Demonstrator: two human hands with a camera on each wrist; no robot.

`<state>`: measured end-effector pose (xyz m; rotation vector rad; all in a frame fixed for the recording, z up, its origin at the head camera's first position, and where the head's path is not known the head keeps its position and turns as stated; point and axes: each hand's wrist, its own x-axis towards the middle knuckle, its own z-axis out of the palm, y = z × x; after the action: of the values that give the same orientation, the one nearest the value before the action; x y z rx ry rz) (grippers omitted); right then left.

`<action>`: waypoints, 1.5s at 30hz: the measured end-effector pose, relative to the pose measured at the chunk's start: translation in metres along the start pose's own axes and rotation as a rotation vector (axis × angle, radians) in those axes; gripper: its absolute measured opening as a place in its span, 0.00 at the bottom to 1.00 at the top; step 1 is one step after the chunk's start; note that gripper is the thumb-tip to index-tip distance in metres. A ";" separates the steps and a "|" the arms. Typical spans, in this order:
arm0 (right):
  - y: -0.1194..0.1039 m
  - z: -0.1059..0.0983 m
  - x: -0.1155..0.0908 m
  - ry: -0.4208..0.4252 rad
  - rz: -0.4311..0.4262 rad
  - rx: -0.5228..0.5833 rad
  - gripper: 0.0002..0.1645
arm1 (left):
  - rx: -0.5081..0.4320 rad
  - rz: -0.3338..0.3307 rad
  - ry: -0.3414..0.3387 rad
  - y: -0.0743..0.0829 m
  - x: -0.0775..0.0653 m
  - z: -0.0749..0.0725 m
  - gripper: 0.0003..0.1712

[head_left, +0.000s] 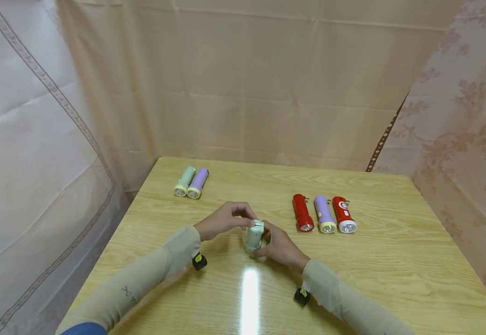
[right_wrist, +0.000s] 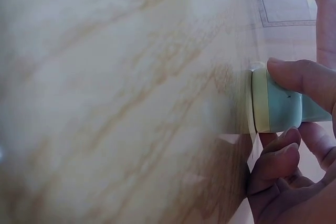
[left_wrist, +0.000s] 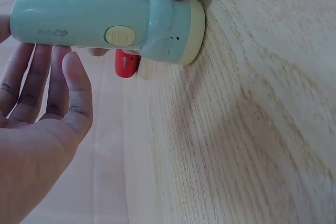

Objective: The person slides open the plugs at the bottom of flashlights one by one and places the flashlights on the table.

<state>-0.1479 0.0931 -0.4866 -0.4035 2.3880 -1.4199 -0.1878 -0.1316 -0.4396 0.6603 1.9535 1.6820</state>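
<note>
A pale green flashlight (head_left: pixel 254 236) stands upright, its cream lens end down at the wooden table (head_left: pixel 209 288). My right hand (head_left: pixel 282 246) grips it low, thumb on the near side by the cream rim. At the top, my left hand (head_left: pixel 228 221) holds the tail end between thumb and index finger. The left wrist view shows the remaining left fingers (left_wrist: pixel 58 77) loosely bent beside the body, near a cream slide switch (left_wrist: pixel 121 35). In the right wrist view the right thumb (right_wrist: pixel 299 74) presses on the green head.
To the right lie a red flashlight (head_left: pixel 301 211), a purple one (head_left: pixel 324 213) and a red-and-white one (head_left: pixel 343 213). At the back left, a green flashlight (head_left: pixel 185 180) lies beside a purple flashlight (head_left: pixel 198 182). A beige curtain (head_left: pixel 243 93) hangs behind the table.
</note>
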 end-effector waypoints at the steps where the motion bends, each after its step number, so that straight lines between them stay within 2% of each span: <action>1: 0.000 0.000 0.000 -0.001 0.001 0.002 0.36 | -0.004 -0.001 0.000 0.000 0.000 0.000 0.09; 11: -0.003 -0.002 -0.001 0.004 0.020 -0.001 0.39 | -0.014 -0.004 -0.006 0.002 0.002 0.002 0.09; 28: -0.003 -0.002 0.001 -0.006 0.029 0.011 0.38 | 0.042 0.023 0.026 0.002 0.006 0.007 0.07; 37: -0.005 0.000 0.001 -0.024 0.019 0.035 0.36 | 0.055 0.049 0.034 0.002 0.008 0.011 0.09; 45: -0.006 0.000 0.001 -0.011 0.025 0.029 0.38 | 0.095 0.044 0.035 0.001 0.005 0.008 0.09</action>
<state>-0.1483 0.0905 -0.4814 -0.3719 2.3527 -1.4352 -0.1863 -0.1220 -0.4398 0.7187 2.0681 1.6449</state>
